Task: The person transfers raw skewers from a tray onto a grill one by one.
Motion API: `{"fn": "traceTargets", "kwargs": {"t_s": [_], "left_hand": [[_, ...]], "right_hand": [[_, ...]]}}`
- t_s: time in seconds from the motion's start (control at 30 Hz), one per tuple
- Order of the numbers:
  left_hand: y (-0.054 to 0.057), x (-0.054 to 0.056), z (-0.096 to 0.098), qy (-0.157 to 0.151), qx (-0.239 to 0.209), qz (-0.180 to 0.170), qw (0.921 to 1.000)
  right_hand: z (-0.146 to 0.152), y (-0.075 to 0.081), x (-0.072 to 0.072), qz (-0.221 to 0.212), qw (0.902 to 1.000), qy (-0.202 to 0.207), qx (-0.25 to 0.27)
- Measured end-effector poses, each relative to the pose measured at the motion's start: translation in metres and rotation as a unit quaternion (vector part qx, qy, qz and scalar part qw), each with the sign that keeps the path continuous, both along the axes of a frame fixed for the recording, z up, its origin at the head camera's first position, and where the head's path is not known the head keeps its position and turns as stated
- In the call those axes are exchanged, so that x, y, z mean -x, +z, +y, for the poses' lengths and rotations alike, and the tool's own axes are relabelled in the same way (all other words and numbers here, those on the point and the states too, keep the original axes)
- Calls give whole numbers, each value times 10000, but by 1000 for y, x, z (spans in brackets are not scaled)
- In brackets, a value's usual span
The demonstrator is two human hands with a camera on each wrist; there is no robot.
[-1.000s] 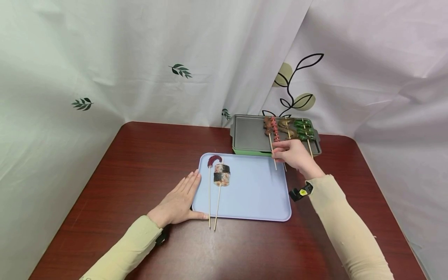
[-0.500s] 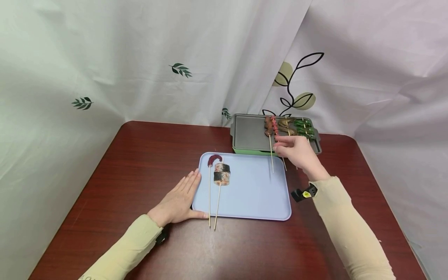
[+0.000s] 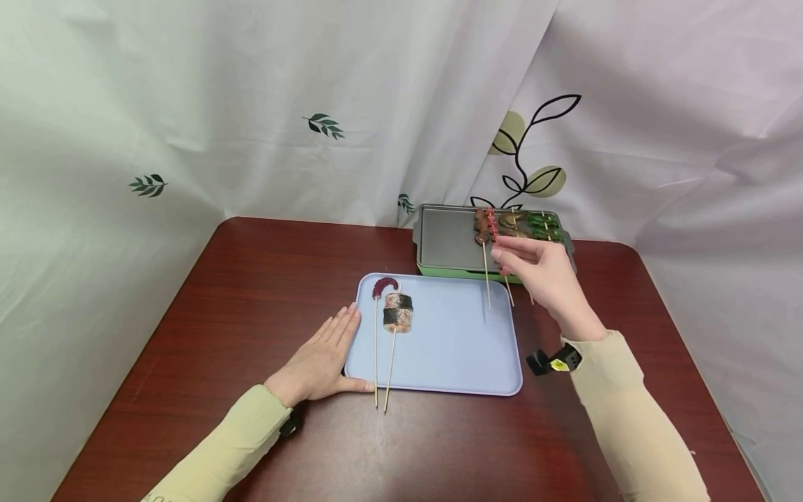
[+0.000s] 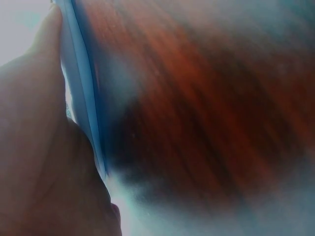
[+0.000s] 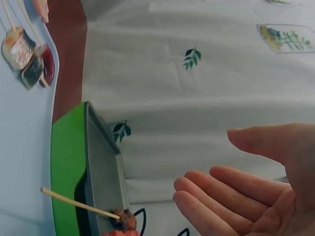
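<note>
My left hand rests along the left edge of the pale blue tray, fingers straight and thumb at the near rim. On the tray's left side lie a dark red tentacle skewer and a skewer of black-banded, whitish pieces. My right hand hovers at the grill's front, thumb and fingers apart with nothing between them, as the right wrist view also shows. Just left of it lies the brown meat skewer on the grill pan, its stick reaching over the tray. The red skewer lies beside it.
Brown and green pepper skewers lie at the grill's right, partly hidden by the right hand. The grill's green base stands right behind the tray. A white curtain hangs behind the dark red table.
My right hand has let go of the brown meat skewer's stick and moved a little right and away from it. The skewer has stayed on the grill. My left hand has not moved.
</note>
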State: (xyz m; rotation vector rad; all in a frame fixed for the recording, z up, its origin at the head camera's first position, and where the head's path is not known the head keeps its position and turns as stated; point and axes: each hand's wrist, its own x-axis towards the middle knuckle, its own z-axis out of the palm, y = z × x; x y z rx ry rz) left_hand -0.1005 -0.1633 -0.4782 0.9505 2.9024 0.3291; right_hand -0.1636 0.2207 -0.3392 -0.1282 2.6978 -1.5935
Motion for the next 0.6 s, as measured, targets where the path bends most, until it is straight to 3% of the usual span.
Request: {"fn": "traceTargets", "kwargs": {"t_s": [0.17,0.6], "left_hand": [[3,0,1,35,98,-52,9999],[3,-1,1,26,91,-36,9999]], "right_hand": [[-2,0,-7,52,9997,138,188],[-11,-6,-24,-2,9994,351,28]]}}
